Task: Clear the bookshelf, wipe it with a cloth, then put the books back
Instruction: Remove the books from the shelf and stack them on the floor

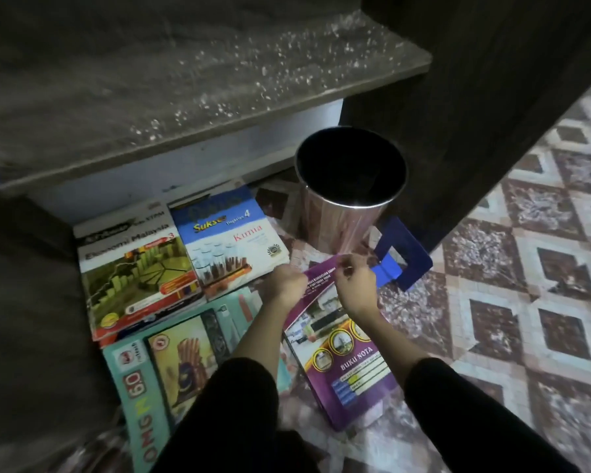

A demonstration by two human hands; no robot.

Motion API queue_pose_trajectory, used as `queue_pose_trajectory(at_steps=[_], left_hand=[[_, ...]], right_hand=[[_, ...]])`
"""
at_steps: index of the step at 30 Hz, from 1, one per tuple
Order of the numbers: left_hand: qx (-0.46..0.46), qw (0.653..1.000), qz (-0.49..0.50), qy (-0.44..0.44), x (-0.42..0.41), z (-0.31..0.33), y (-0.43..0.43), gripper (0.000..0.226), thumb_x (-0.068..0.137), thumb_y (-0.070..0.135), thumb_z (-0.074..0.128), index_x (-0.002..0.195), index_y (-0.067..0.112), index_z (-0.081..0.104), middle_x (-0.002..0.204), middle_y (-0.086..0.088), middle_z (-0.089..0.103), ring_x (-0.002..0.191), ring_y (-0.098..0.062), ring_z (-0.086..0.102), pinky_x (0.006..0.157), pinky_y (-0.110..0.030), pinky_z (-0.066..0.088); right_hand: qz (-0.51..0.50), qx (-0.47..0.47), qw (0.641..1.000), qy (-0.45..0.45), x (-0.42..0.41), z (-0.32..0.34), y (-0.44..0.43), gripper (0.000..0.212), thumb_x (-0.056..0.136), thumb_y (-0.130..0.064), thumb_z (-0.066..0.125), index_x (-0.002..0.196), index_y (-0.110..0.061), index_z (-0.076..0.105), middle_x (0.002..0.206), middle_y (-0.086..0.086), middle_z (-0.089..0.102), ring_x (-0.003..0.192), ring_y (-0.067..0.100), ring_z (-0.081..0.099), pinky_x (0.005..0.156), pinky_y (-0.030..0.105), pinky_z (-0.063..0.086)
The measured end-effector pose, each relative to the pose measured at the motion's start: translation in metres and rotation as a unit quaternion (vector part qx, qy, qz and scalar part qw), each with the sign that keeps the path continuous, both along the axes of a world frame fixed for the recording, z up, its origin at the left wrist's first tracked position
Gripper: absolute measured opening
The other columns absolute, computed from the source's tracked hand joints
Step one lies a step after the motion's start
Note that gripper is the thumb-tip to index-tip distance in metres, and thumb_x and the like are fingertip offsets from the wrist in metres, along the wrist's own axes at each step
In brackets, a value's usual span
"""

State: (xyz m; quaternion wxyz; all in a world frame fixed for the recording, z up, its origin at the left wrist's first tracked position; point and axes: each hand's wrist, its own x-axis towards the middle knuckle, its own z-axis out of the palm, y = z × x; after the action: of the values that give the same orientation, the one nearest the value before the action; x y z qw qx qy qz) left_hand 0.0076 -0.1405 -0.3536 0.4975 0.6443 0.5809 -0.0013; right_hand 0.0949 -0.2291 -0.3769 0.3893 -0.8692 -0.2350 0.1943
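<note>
A purple "Buku Nota" notebook (347, 367) lies on the floor in front of me with its far end lifted. My left hand (287, 279) and my right hand (354, 276) both pinch that raised top edge. To the left lie an economics book (133, 268), a blue chemistry book (229, 233) and a teal "OMG" book (133, 387) with another book (185, 349) on it. The dusty, speckled shelf board (185, 80) runs across the top of the view with nothing on it.
A shiny metal bin (345, 206) stands just beyond my hands, beside the dark shelf side panel (475, 97). A blue bookend (400, 257) lies at its base. Patterned floor tiles (526, 302) spread to the right.
</note>
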Motion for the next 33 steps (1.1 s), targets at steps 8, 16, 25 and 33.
queue_pose_trajectory(at_steps=[8,16,25,33], left_hand=[[0.196,0.965,0.059,-0.162,-0.045,0.134,0.034,0.014,0.087,0.012,0.055,0.085,0.024,0.061,0.084,0.003,0.064,0.075,-0.016,0.060,0.063,-0.019,0.040],[0.502,0.813,0.178,-0.236,-0.145,0.251,0.073,0.020,0.083,0.001,0.056,0.097,0.015,0.062,0.096,-0.003,0.065,0.085,-0.017,0.060,0.080,-0.021,0.041],[0.558,0.697,0.369,-0.259,-0.225,0.289,0.108,0.050,0.080,-0.014,0.042,0.125,0.003,0.051,0.129,-0.015,0.047,0.117,-0.026,0.051,0.102,-0.031,0.037],[0.570,0.707,0.345,-0.239,-0.246,0.288,0.115,0.071,0.070,-0.022,0.035,0.135,0.004,0.050,0.138,-0.011,0.051,0.126,-0.018,0.047,0.105,-0.010,0.028]], right_hand=[[-0.006,0.246,0.969,-0.013,-0.039,0.108,0.037,0.012,0.089,-0.005,0.055,0.094,-0.009,0.064,0.090,-0.001,0.065,0.080,0.015,0.057,0.077,0.031,0.045],[0.128,0.380,0.916,-0.024,-0.103,0.213,0.101,0.017,0.088,0.000,0.056,0.086,-0.016,0.061,0.073,-0.009,0.058,0.064,0.001,0.050,0.067,0.013,0.039],[0.329,0.335,0.882,-0.027,-0.194,0.268,0.178,0.023,0.087,-0.015,0.064,0.109,-0.014,0.055,0.088,0.001,0.061,0.081,0.014,0.058,0.078,0.028,0.047],[0.410,0.229,0.880,-0.073,-0.243,0.274,0.223,0.077,0.082,-0.038,0.070,0.144,-0.021,0.028,0.131,0.010,0.055,0.117,0.030,0.054,0.094,0.038,0.044]])
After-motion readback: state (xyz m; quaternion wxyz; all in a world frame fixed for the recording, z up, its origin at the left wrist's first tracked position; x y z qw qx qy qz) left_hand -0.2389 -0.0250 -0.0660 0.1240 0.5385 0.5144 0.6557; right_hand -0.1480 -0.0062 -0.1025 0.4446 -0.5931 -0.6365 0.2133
